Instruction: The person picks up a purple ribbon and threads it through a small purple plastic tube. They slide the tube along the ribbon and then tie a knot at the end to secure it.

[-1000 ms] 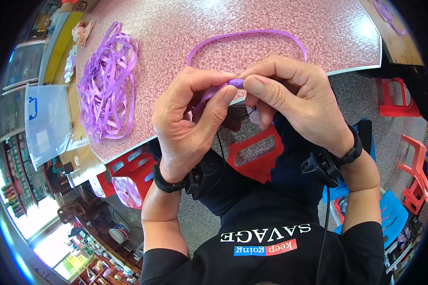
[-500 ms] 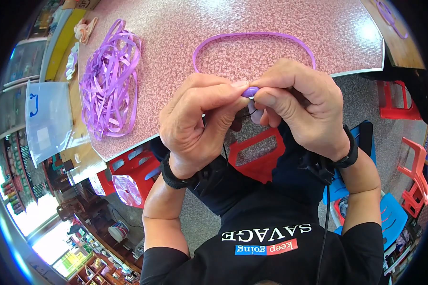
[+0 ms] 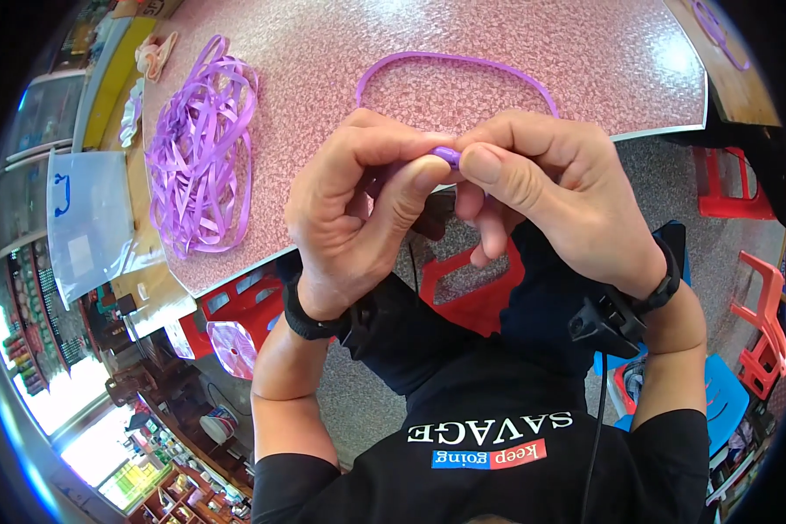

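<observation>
Between my two hands, at the near edge of the table, is a small purple clasp (image 3: 446,156), partly covered by my fingers. My left hand (image 3: 358,205) pinches its left end between thumb and forefinger. The thumb and forefinger of my right hand (image 3: 555,188) grip its right end, while the lower fingers curl loosely beneath. A purple strap (image 3: 450,58) arcs over the tabletop beyond my hands, and both its ends run behind my fingers. How the strap joins the clasp is hidden. To the left lies a tangled heap of purple straps (image 3: 205,148).
The pink speckled table (image 3: 306,79) has a pale edge near my lap. A clear plastic bag (image 3: 92,218) hangs left of it. Red stools (image 3: 734,183) and a blue seat (image 3: 720,402) stand at the right. Another purple loop (image 3: 720,35) lies on a wooden surface far right.
My hands have shifted slightly, and my right wrist has turned and dropped outward. The clasp moved a little left and is more covered. The strap's arc has drawn in on the right.
</observation>
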A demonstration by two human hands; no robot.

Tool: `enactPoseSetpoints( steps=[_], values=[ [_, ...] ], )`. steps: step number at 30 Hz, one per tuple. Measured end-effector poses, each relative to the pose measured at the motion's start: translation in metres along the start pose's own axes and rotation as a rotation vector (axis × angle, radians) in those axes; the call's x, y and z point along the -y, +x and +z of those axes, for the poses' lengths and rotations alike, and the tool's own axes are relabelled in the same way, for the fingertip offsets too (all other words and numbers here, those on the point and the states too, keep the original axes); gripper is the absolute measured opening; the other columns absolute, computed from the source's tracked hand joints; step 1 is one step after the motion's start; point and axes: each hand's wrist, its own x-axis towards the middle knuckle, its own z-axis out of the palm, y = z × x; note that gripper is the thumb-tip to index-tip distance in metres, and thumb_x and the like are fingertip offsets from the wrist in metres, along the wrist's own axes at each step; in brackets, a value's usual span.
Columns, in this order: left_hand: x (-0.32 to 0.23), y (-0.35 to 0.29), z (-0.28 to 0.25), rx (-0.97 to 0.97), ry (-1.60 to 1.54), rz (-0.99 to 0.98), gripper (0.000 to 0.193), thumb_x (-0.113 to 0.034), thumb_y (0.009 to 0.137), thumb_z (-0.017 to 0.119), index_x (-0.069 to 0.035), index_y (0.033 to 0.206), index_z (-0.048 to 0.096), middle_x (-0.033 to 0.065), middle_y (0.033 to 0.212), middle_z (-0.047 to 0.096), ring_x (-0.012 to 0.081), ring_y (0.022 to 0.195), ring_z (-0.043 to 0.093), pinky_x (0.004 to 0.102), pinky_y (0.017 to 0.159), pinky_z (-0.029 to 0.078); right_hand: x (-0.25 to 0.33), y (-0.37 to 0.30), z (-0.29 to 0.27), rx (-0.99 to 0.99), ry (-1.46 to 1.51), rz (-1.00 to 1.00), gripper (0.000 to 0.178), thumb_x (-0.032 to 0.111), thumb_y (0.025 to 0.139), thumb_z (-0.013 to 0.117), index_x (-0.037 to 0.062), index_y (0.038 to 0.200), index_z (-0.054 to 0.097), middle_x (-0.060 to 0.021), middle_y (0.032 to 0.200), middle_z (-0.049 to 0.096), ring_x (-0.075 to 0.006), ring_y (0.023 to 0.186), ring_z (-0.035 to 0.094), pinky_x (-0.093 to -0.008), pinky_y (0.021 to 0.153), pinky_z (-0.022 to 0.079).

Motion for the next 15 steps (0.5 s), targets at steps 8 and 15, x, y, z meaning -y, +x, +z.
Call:
enactPoseSetpoints(
  steps=[8, 15],
  values=[
    [-0.018, -0.009, 0.008, -0.122, -0.221, -0.357, 0.015, -0.011, 0.096, 0.065, 0.000, 0.106, 0.066, 0.0029, 0.088, 0.068, 0.0043, 0.074, 0.060, 0.0178, 0.060, 0.047, -0.010, 0.001, -0.001, -0.095, -0.261, -0.253, 0.017, 0.005, 0.095, 0.061, -0.0048, 0.109, 0.063, -0.0089, 0.086, 0.068, -0.0110, 0.070, 0.066, -0.0223, 0.061, 0.055],
    [-0.015, -0.010, 0.008, -0.095, -0.138, -0.348, 0.013, -0.009, 0.095, 0.065, 0.000, 0.104, 0.065, 0.0017, 0.085, 0.066, 0.0026, 0.068, 0.059, 0.0164, 0.056, 0.046, -0.018, 0.002, -0.002, -0.166, -0.272, -0.271, 0.016, 0.002, 0.094, 0.063, -0.0048, 0.108, 0.064, -0.0080, 0.087, 0.068, -0.0102, 0.071, 0.066, -0.0210, 0.061, 0.054]
  ],
)
